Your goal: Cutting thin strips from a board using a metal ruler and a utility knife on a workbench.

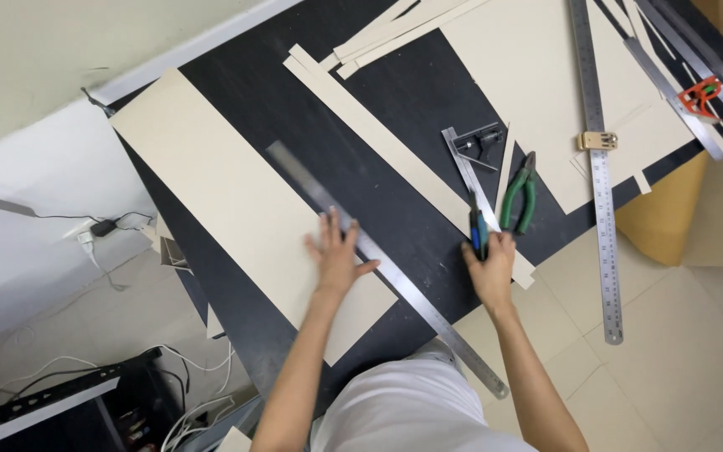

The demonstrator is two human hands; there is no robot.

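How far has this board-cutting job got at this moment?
Done, by the look of it: several narrow strips already lie cut on the black table. In hand: the left hand presses a long steel ruler flat along the edge of the beige board, while the right hand closes on a blue-handled knife. Left: no cut along the ruler shows yet.

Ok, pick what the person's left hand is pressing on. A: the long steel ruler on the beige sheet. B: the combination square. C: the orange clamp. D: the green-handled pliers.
A: the left hand lies flat across the long steel ruler on the beige sheet.
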